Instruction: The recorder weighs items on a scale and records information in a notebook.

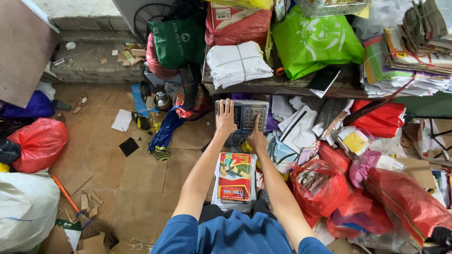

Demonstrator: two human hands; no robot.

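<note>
A grey weighing scale head (245, 115) with a keypad stands just below the front edge of a cluttered wooden tabletop (282, 84), in the middle of the view. The left hand (225, 120) lies flat and open on the left part of the scale's panel, fingers spread, gripping nothing. The right hand (257, 136) has its index finger stretched out onto the keypad, the other fingers curled in; it holds nothing.

Between the forearms, nearer the person, a stack of books and papers (234, 181) with a red and green cover on top sits on the scale's platform, which is mostly hidden beneath it.

To the right of the stack, red plastic bags (320, 188) stuffed with paper lie on the floor, with loose white papers and envelopes (301, 127) just beyond the right hand. On the tabletop rest a tied white bundle (238, 63) near its front left corner, a bright green bag (313, 42) beside it, and piles of paper (409, 66) toward the right edge.

To the left, the tiled floor (122, 178) carries a red bag (40, 143), a white sack (26, 209) and a broom (82, 216) with an orange handle.
</note>
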